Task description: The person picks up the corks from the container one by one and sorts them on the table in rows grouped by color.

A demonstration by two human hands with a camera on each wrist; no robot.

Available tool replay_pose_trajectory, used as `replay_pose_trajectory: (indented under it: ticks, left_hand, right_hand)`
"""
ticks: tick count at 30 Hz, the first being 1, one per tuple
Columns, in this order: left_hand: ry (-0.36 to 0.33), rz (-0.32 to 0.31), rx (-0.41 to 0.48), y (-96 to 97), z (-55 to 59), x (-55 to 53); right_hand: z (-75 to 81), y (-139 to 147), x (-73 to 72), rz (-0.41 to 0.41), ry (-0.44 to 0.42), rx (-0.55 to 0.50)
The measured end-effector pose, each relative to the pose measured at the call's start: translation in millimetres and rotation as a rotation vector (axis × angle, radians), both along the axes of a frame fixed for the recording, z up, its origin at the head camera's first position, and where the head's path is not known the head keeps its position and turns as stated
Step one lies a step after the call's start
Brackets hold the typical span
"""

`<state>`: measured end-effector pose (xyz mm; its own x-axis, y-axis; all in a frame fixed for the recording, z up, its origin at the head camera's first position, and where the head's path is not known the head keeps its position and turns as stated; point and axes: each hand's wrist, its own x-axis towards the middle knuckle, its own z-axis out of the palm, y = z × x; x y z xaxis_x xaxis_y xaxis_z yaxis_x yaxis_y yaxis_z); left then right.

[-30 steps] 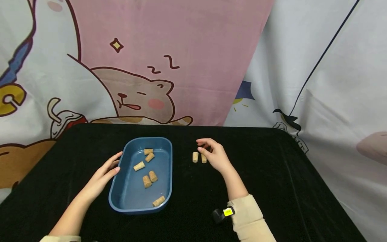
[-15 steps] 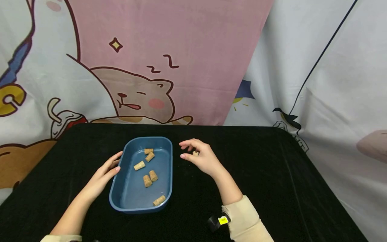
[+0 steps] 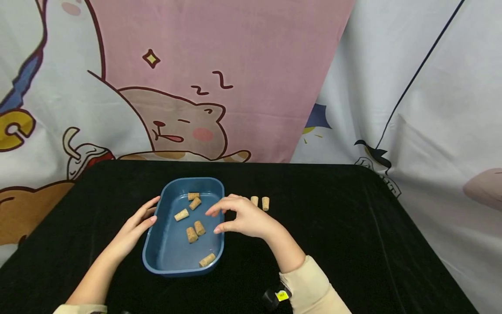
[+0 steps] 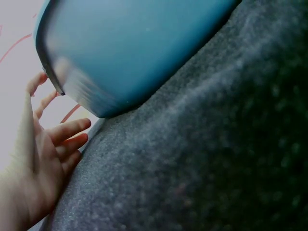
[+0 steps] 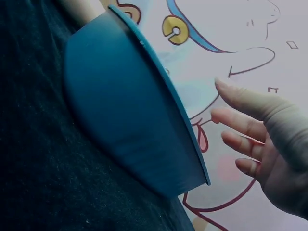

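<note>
Right hand: thumb and fingers apart, slightly bent, the gap between them bare; held over the right long side of the blue tray. Right wrist view shows these fingers clear of the tray's wall. Left hand: thumb and fingers likewise apart, tips at the tray's left rim; left wrist view shows at least one fingertip meeting the rim, other fingers below it.

Tray contents: six corks, all on their sides. Two at the far end, close together; pale cork alone, left of centre; two side by side near the middle; speckled cork at the near right corner, by the wall. Outside: two more corks just beyond the right hand, near each other; left cork partly hidden by the hand, right cork in full view.

Surroundings: cream sleeve on right arm, yellow label on black wrist device. Black cloth under everything; cartoon-printed drape behind.
</note>
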<state>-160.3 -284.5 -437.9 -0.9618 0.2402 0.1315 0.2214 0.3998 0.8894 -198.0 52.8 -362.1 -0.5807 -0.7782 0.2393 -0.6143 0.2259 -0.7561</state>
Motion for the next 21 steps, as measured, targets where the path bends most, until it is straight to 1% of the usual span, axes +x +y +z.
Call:
replay_pose_trajectory:
  ticks: [10, 17, 21]
  left_hand:
    - [0.025, -0.002, -0.003, 1.6, 0.0, -0.1]
    - [0.022, 0.002, -0.005, 0.6, -1.2, -0.6]
    - [0.025, -0.005, 0.000, -0.1, -2.2, -0.7]
  right_hand:
    - [2.9, -16.3, -7.4, 0.194, 0.002, 0.178]
    - [4.7, -32.6, -10.2, 0.299, 0.029, 0.359]
    - [5.2, -41.4, -9.6, 0.346, -0.016, 0.446]
